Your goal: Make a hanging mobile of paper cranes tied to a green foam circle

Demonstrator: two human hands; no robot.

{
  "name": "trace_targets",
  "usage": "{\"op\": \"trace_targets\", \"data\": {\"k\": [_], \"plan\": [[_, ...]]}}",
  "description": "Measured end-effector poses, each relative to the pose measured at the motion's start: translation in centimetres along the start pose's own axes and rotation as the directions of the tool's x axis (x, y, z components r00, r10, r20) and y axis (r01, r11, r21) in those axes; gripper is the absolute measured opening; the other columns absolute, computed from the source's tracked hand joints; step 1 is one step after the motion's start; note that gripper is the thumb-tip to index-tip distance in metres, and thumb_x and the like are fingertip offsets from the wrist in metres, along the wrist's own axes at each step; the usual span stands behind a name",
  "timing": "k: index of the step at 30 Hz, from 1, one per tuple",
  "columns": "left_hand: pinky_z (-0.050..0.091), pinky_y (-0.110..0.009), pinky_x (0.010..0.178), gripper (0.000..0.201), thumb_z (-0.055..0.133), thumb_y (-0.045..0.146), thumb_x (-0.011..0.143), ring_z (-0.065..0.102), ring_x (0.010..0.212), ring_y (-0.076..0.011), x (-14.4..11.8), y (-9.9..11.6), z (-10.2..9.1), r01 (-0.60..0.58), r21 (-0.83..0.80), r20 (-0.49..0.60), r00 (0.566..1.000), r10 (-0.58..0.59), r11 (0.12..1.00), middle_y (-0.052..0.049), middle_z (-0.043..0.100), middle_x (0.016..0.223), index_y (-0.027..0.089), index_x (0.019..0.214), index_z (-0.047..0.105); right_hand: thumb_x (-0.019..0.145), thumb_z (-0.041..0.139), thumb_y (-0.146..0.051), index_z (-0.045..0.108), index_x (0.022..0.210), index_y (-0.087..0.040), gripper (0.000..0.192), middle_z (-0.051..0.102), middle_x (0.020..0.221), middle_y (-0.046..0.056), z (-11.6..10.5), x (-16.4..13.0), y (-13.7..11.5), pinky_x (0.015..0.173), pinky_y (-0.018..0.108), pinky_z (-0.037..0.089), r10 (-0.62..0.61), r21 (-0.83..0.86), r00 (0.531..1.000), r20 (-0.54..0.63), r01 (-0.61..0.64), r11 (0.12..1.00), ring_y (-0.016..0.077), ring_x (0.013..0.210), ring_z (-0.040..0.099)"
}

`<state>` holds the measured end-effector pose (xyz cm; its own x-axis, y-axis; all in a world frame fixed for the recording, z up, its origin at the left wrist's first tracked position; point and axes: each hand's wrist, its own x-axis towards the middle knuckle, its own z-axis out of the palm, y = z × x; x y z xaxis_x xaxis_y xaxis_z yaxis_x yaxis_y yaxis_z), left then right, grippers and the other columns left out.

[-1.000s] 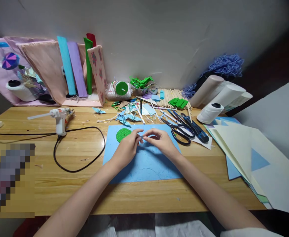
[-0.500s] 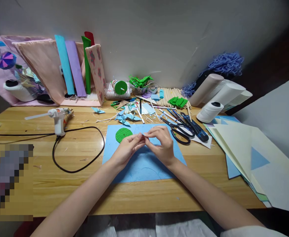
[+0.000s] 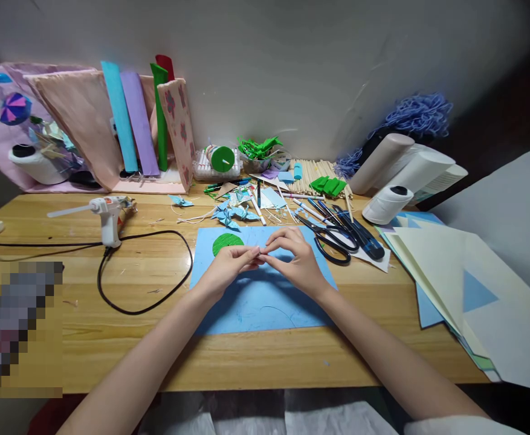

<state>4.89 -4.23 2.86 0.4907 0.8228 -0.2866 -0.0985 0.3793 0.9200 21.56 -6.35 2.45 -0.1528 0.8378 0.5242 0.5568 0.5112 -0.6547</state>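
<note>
Above a blue sheet my two hands meet with fingertips together. My left hand is closed in a pinch, its thumb pressed on its fingers. My right hand pinches at the same spot with thumb and forefinger. Whatever lies between the fingertips is too small and too covered to name. A green paper disc rests on the sheet just behind my left hand, partly hidden by it. Black-handled scissors lie to the right of my right hand. Folded blue paper pieces sit beyond the disc.
A white glue gun stands at the left, its black cable looping towards the sheet. Behind the scissors are a utility knife and pens. Paper rolls lean at the back left; large paper sheets lie at the right.
My right hand's fingers have shifted slightly at the pinch, and the pale tip seen between the hands is now hardly visible. Both hands stay over the blue sheet.
</note>
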Motion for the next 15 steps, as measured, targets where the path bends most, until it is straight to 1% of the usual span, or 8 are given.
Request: {"op": "trace_targets", "data": {"k": [4,8,11,15], "plan": [[0.044,-0.023,0.078,0.031,0.068,0.042,0.067,0.058,0.073,-0.0109,0.1,0.3,-0.7,0.074,0.080,0.069,0.994,-0.080,0.994,-0.004,0.068,0.074,0.013,0.077,0.072,0.073,0.068,-0.027,0.062,0.072,-0.020,0.010,0.062,0.080,0.002,0.1,0.1,0.7,0.082,0.035,0.040,0.095,0.155,0.984,0.149,-0.118,0.981,0.0172,0.084,0.055],[0.043,-0.022,0.077,0.030,0.069,0.042,0.066,0.058,0.073,-0.0102,0.1,0.3,-1.2,0.150,0.087,0.149,0.976,-0.161,0.985,-0.004,0.068,0.075,0.014,0.075,0.071,0.068,0.072,-0.030,0.060,0.075,-0.018,0.018,0.063,0.082,0.001,0.3,0.1,0.9,0.079,0.032,0.045,0.206,0.303,0.944,0.258,-0.282,0.910,0.0160,0.083,0.058],[0.043,-0.022,0.079,0.029,0.069,0.041,0.067,0.059,0.074,-0.0094,0.1,0.3,-1.4,0.198,0.072,0.200,0.957,-0.209,0.977,-0.004,0.068,0.077,0.014,0.076,0.071,0.066,0.073,-0.028,0.062,0.084,-0.018,0.024,0.064,0.087,0.002,0.1,0.2,0.6,0.078,0.030,0.046,0.255,0.346,0.915,0.312,-0.359,0.867,0.0160,0.085,0.059],[0.044,-0.022,0.079,0.026,0.071,0.039,0.066,0.058,0.068,-0.0077,0.1,0.3,-1.7,0.239,0.049,0.235,0.941,-0.244,0.970,-0.003,0.066,0.072,0.014,0.073,0.071,0.067,0.071,-0.027,0.069,0.086,-0.018,0.021,0.067,0.088,0.004,-0.2,0.3,0.2,0.078,0.030,0.047,0.241,0.331,0.896,0.372,-0.371,0.868,0.0168,0.086,0.060]]}}
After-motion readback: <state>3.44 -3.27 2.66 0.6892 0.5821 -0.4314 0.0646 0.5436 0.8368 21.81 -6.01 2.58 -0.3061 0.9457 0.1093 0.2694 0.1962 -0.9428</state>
